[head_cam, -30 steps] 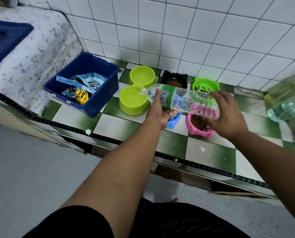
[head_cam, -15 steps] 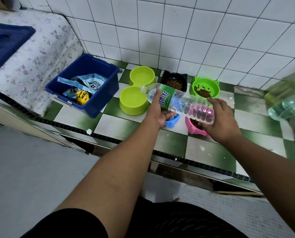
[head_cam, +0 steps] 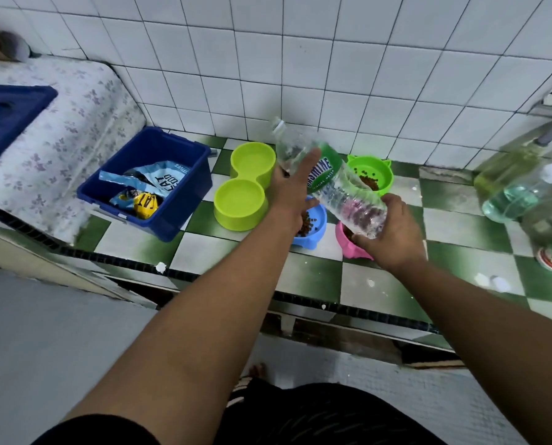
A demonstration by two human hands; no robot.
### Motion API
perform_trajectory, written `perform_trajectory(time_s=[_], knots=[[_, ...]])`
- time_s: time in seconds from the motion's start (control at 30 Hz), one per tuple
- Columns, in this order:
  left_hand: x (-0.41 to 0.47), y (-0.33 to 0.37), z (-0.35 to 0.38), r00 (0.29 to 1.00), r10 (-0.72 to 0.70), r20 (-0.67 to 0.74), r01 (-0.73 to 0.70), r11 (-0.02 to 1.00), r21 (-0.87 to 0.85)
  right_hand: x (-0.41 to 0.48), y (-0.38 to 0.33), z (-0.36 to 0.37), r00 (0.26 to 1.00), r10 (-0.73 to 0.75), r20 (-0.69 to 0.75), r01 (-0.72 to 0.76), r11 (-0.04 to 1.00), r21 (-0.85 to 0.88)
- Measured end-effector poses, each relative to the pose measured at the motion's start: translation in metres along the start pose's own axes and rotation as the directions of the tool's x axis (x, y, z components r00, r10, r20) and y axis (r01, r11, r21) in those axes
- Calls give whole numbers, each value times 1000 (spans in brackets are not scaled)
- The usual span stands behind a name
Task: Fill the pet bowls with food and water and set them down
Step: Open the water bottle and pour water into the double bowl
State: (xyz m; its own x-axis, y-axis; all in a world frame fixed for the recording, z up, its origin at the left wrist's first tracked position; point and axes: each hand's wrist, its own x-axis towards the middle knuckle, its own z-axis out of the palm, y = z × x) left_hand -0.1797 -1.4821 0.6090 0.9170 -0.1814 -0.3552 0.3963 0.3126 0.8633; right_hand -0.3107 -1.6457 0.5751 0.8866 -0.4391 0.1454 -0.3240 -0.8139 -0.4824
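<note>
Right hand (head_cam: 393, 232) grip: fingers and thumb curled round the base of a clear ribbed plastic water bottle (head_cam: 342, 191). The bottle is held tilted over the counter (head_cam: 204, 248), neck up and to the left. Left hand (head_cam: 292, 194) grip is open, with straight fingers laid against the bottle beside its green label. The letters "SMINE" and "DRINKING WATER" are legible.

Under the bottle:
- round blue plastic bowl (head_cam: 316, 226), brown kibble inside
- pink plastic bowl (head_cam: 351, 245), partly hidden by the right hand
- bright green plastic bowl with two ear tabs (head_cam: 372, 170), nearer the wall, holding kibble

Left of the left hand is a lime-green moulded double bowl (head_cam: 242, 187); contents cannot be told.

Further left is a dark blue rectangular plastic bin (head_cam: 159, 216) holding a crumpled pale blue bag (head_cam: 159, 178) printed "CAT FOOD".

Counter surface is glossy green-and-white checked tile.
</note>
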Motion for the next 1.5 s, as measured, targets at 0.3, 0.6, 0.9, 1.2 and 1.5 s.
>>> perform_trajectory(time_s=[0.3, 0.6, 0.9, 1.2, 1.5], knots=[[-5, 21, 58, 951, 174, 255, -234, 944, 231, -11, -2, -15, 971, 211, -112, -205, 977, 63], [-28, 12, 109, 767, 81, 636, -390, 846, 363, -45, 10, -32, 850, 473, -233, -438, 879, 187], [-71, -22, 165, 610, -19, 792, -418, 842, 342, -76, 59, -56, 743, 624, -243, -581, 781, 231], [-75, -70, 230, 609, -33, 792, -463, 796, 389, -67, 146, -73, 772, 628, -101, -568, 753, 333], [-56, -115, 287, 600, -83, 795, -578, 643, 503, -55, 238, -84, 822, 563, 84, -568, 800, 192]])
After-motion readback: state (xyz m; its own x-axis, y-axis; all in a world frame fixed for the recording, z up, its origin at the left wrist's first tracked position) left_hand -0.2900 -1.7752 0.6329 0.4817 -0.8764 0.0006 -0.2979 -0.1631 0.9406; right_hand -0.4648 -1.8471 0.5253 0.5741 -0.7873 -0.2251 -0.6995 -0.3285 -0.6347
